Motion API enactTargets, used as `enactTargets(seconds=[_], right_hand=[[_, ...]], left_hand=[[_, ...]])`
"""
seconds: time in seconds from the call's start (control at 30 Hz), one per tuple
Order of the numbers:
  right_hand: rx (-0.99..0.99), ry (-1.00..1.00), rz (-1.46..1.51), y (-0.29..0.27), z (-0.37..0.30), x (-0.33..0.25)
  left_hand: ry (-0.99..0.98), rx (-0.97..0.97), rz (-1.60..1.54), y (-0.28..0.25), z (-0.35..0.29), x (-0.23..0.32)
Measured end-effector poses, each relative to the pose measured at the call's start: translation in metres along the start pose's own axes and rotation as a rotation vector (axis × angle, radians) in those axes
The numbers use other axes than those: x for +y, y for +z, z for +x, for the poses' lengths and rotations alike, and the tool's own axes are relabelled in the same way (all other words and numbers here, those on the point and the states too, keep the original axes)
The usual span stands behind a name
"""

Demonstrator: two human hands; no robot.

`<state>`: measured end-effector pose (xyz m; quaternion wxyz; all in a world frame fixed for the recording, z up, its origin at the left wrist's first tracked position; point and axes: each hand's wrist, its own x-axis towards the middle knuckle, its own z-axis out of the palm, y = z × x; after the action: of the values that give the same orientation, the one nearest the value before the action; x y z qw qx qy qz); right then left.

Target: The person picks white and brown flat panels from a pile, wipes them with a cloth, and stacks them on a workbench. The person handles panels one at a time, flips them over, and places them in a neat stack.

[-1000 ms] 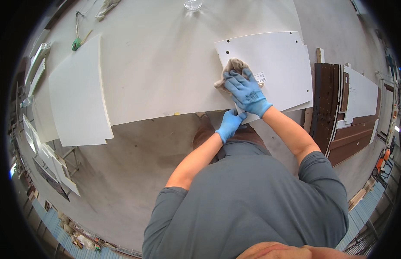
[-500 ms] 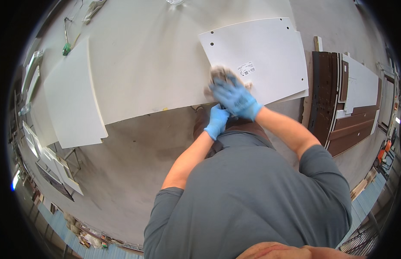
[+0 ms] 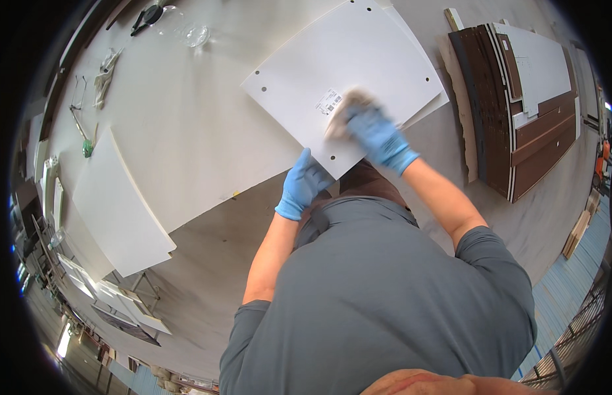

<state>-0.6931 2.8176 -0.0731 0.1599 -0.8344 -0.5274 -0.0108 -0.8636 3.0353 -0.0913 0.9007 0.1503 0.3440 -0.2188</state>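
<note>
A white panel (image 3: 358,52) with dark round holes and a printed label (image 3: 328,101) lies at an angle on the work table, its near corner jutting past the table edge. My right hand (image 3: 378,135), in a blue glove and blurred by motion, is closed on a beige cloth (image 3: 352,108) pressed to the panel just right of the label. At the panel's near left edge, my gloved left hand (image 3: 301,186) grips the edge near the corner. Its thumb points away from me, and its other fingertips are partly hidden by the panel.
Another white panel (image 3: 122,204) lies at the table's left end. Farther back are a glove-like cloth (image 3: 105,76), a green-ended tool (image 3: 87,146) and a clear bottle (image 3: 195,35). Brown and white boards (image 3: 523,112) are stacked at the right.
The panel has turned and its near corner now overhangs the table edge. My right hand has moved the cloth onto the panel beside the label. My left hand has shifted left to the panel's edge.
</note>
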Motion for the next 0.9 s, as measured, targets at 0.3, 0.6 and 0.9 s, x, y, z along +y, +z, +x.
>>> enactTargets(seconds=[0.3, 0.6, 0.9], right_hand=[[-0.019, 0.317, -0.205, -0.006, -0.045, 0.034], [0.225, 0.369, -0.148, -0.013, -0.02, 0.096], [0.148, 0.116, -0.083, 0.056, 0.135, 0.024]], left_hand=[[0.1, 0.346, 0.254, 0.012, 0.027, -0.011], [0.17, 0.378, 0.427, 0.01, 0.025, -0.017], [0.073, 0.374, 0.516, 0.018, 0.018, -0.007]])
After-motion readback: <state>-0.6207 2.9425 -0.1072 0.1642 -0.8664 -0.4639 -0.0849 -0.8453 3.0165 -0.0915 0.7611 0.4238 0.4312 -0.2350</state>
